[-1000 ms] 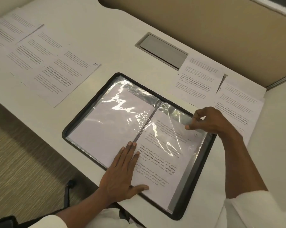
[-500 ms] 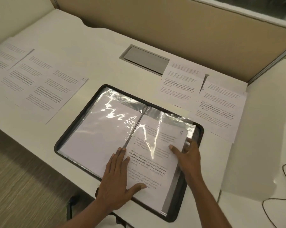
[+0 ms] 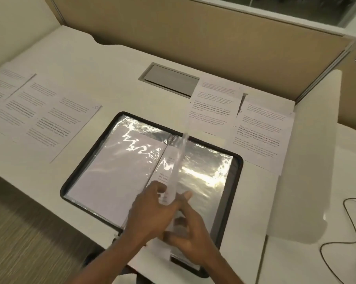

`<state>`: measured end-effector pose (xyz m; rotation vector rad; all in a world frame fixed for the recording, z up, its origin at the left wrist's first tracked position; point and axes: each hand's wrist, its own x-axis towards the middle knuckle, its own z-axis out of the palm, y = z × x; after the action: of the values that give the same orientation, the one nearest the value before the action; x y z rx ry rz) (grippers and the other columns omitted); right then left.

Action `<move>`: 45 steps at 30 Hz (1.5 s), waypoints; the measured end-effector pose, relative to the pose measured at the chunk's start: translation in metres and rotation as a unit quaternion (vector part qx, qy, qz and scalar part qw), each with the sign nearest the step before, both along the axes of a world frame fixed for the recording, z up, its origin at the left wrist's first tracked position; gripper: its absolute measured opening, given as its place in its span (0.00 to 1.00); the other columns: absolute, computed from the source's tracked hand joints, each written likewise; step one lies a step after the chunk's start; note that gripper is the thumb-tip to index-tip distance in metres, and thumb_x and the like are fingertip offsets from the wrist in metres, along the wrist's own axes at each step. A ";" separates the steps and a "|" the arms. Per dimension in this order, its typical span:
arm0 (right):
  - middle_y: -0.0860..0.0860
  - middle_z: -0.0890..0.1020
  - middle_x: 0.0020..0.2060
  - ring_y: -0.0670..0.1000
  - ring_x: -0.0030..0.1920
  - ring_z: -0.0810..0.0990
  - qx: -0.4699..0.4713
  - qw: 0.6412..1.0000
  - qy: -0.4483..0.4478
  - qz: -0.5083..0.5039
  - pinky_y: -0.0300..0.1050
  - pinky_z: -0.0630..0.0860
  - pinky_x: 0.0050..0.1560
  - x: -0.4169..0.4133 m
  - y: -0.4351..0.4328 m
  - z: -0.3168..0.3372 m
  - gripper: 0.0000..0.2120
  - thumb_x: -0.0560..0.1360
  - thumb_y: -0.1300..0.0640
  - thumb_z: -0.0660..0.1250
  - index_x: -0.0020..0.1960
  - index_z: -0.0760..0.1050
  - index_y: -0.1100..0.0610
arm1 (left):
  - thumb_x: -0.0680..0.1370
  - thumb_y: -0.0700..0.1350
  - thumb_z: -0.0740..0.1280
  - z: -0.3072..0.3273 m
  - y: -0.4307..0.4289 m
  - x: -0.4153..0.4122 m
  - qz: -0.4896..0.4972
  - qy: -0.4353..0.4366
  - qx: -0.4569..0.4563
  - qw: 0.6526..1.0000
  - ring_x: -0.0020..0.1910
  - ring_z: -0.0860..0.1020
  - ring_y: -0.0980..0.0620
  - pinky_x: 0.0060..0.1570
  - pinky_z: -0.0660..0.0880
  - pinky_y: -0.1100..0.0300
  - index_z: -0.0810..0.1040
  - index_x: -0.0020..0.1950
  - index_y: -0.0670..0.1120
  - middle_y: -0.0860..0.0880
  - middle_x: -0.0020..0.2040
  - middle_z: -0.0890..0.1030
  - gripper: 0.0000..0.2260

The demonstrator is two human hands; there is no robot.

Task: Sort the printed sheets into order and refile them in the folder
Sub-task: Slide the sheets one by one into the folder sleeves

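Note:
The black-rimmed folder point(image 3: 85, 160) lies open on the white desk. One clear sleeve with a printed sheet point(image 3: 176, 171) stands on edge above the spine, partway through a turn. My left hand point(image 3: 152, 210) pinches its lower edge between fingers and thumb. My right hand point(image 3: 191, 234) rests just behind it with fingers spread against the sleeve's bottom corner; motion blur hides the exact contact. The left-hand sleeve point(image 3: 115, 173) holds a sheet showing its blank side. The right-hand sleeve point(image 3: 205, 173) shows only glare. Loose printed sheets lie left point(image 3: 50, 124) and back right point(image 3: 261, 136).
A grey cable hatch point(image 3: 171, 78) is set into the desk behind the folder. A tan partition point(image 3: 193, 37) closes the back. A white side panel point(image 3: 316, 160) stands on the right, with a black cable point(image 3: 349, 228) beyond it. The floor drops off at the left front edge.
The right-hand sleeve with its printed sheet has been lifted off the folder and now stands on edge. My left hand went from pressing flat to pinching it; my right hand slid toward me.

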<state>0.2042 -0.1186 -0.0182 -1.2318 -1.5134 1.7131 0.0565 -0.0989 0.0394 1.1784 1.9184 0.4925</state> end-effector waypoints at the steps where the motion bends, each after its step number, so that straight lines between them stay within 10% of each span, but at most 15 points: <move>1: 0.40 0.75 0.73 0.49 0.70 0.77 0.023 1.000 0.006 0.018 0.53 0.81 0.64 -0.004 0.001 0.002 0.43 0.72 0.49 0.80 0.81 0.63 0.46 | 0.67 0.79 0.68 0.006 0.003 -0.007 -0.003 0.020 -0.001 1.000 0.49 0.81 0.61 0.50 0.81 0.55 0.77 0.56 0.58 0.61 0.49 0.82 0.30; 5: 0.44 0.65 0.82 0.52 0.78 0.69 0.096 0.993 0.031 0.054 0.56 0.81 0.63 -0.023 0.007 0.008 0.47 0.73 0.51 0.81 0.84 0.59 0.49 | 0.81 0.53 0.70 0.018 0.016 -0.044 0.007 0.102 0.006 0.995 0.41 0.83 0.55 0.45 0.83 0.49 0.83 0.52 0.53 0.56 0.42 0.84 0.06; 12: 0.35 0.60 0.82 0.46 0.80 0.62 0.137 0.987 -0.040 0.080 0.56 0.72 0.74 -0.054 0.028 0.001 0.47 0.72 0.39 0.79 0.84 0.58 0.41 | 0.82 0.51 0.72 0.022 0.046 -0.128 0.043 0.184 -0.032 0.981 0.36 0.76 0.56 0.34 0.71 0.60 0.84 0.56 0.46 0.57 0.38 0.78 0.10; 20: 0.40 0.47 0.85 0.42 0.83 0.43 0.145 0.953 -0.227 0.137 0.53 0.53 0.84 -0.090 0.054 -0.036 0.47 0.71 0.26 0.70 0.83 0.59 0.42 | 0.78 0.54 0.76 -0.012 0.085 -0.213 0.060 0.265 -0.085 0.959 0.48 0.83 0.39 0.46 0.80 0.52 0.82 0.67 0.45 0.42 0.54 0.85 0.21; 29: 0.34 0.67 0.75 0.41 0.73 0.67 0.206 0.927 -0.311 0.031 0.45 0.75 0.68 -0.115 0.077 -0.053 0.20 0.72 0.39 0.67 0.62 0.78 0.42 | 0.79 0.64 0.69 -0.040 0.120 -0.237 -0.099 0.360 -0.179 0.910 0.61 0.81 0.45 0.56 0.77 0.54 0.75 0.65 0.52 0.49 0.61 0.79 0.22; 35: 0.37 0.78 0.52 0.40 0.52 0.80 0.084 0.955 -0.256 -0.122 0.44 0.79 0.54 -0.105 0.131 -0.039 0.10 0.71 0.40 0.71 0.52 0.79 0.37 | 0.78 0.69 0.65 -0.030 0.166 -0.231 -0.163 0.399 -0.118 0.895 0.47 0.79 0.53 0.42 0.73 0.59 0.71 0.57 0.52 0.55 0.46 0.74 0.22; 39: 0.42 0.84 0.44 0.44 0.45 0.84 0.052 0.940 -0.231 -0.244 0.50 0.82 0.50 -0.080 0.182 -0.030 0.08 0.73 0.55 0.78 0.47 0.84 0.43 | 0.79 0.69 0.65 -0.024 0.208 -0.206 -0.185 0.337 -0.048 0.922 0.49 0.82 0.51 0.42 0.72 0.58 0.76 0.56 0.54 0.56 0.46 0.78 0.20; 45: 0.43 0.85 0.49 0.41 0.46 0.83 0.088 0.878 -0.282 -0.377 0.44 0.82 0.53 -0.016 0.271 -0.022 0.08 0.74 0.56 0.79 0.51 0.83 0.49 | 0.75 0.60 0.78 -0.037 0.283 -0.140 -0.160 0.004 -0.025 0.987 0.44 0.83 0.56 0.50 0.81 0.53 0.83 0.43 0.51 0.55 0.40 0.85 0.13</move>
<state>0.1885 0.1527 -0.0399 -1.9819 -1.1669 0.7189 -0.0831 0.1844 0.0027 1.4226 1.6946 0.2649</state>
